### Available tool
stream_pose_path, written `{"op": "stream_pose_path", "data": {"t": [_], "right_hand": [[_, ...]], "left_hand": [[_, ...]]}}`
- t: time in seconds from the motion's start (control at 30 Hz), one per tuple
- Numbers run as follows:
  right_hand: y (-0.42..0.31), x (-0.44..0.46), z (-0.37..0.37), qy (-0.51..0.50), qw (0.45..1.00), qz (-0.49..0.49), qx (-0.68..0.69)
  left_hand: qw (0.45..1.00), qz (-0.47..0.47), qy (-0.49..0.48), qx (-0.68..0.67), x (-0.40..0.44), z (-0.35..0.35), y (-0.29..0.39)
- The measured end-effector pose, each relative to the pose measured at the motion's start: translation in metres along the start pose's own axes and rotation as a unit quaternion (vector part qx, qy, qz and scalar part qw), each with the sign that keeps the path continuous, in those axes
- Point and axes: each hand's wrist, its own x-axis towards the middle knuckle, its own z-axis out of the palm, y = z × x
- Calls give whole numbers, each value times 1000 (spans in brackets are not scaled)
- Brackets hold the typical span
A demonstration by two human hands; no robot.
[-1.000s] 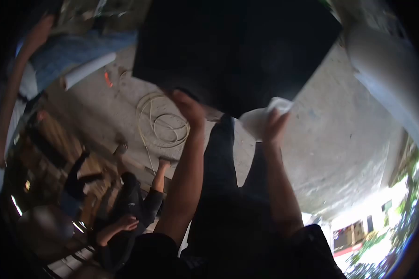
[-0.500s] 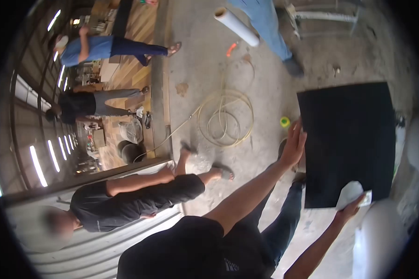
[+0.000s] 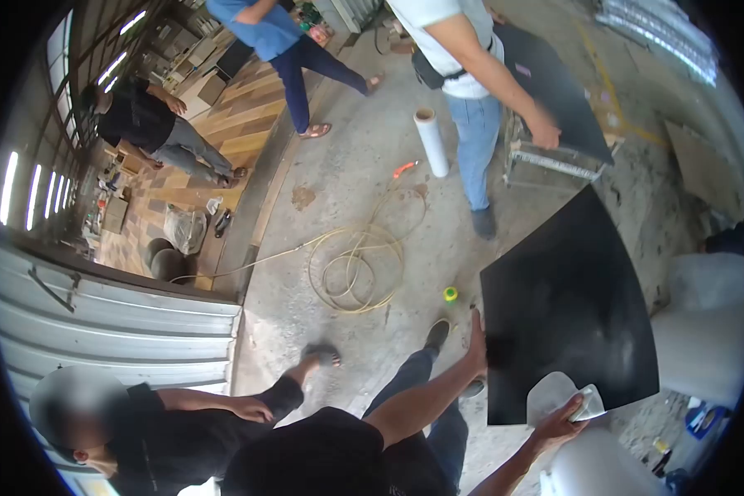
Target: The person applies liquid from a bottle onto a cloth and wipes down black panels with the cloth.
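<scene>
A large black panel [image 3: 566,306] is held up in front of me. My left hand [image 3: 476,341] grips its left edge, with the fingers partly hidden at the rim. Near the panel's bottom edge, my right hand [image 3: 559,423] holds a crumpled translucent sheet [image 3: 551,395] against the panel's face. Below and right of that hand lies a white wrapped roll [image 3: 603,467].
Several people stand around; one in a white shirt [image 3: 463,74] touches another black panel [image 3: 554,91] on a metal stand. A coiled hose [image 3: 355,269], a white roll [image 3: 431,145], an orange tool [image 3: 404,169] and a green-yellow tape [image 3: 450,294] lie or stand on the floor.
The view has swung and now shows more of the background. The panel sits tilted, lower in view than half a second ago. Both hands keep their hold. The person in white has come into fuller view.
</scene>
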Motion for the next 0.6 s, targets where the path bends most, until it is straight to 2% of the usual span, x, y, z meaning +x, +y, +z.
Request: {"op": "stream_pose_path", "data": {"t": [0.03,0.1,0.13,0.17,0.2,0.23,0.3,0.33,0.37,0.4,0.5,0.6], "right_hand": [[-20,-1,-9,1,999,-37,-1],[-36,-1,-40,-43,998,-41,-13],[-28,-1,-51,-50,996,-66,46],[-62,-14,-71,-68,987,-35,142],[3,10,-70,-54,978,-119,161],[15,24,-79,6,982,-83,172],[-47,30,-107,110,987,3,116],[-36,52,-119,99,979,-37,173],[-28,75,-124,83,966,-78,232],[-54,77,-133,79,975,-85,188],[-121,73,-162,51,966,-126,220],[-147,68,-186,29,951,-146,272]], "left_hand": [[1000,5,-15,-1,2,-8,-5],[997,-5,-79,-1,0,-29,-12],[995,78,-63,-15,1,-26,-15],[993,88,-83,-15,-2,-17,-11],[986,144,46,72,-7,-12,-3],[952,196,182,149,-14,-12,4],[857,422,239,174,-23,4,34],[876,393,229,163,-41,12,48],[891,368,220,149,-99,36,73],[902,360,180,156,-141,50,89],[893,367,191,178,-163,48,108],[901,396,147,103,-199,47,102]]}}
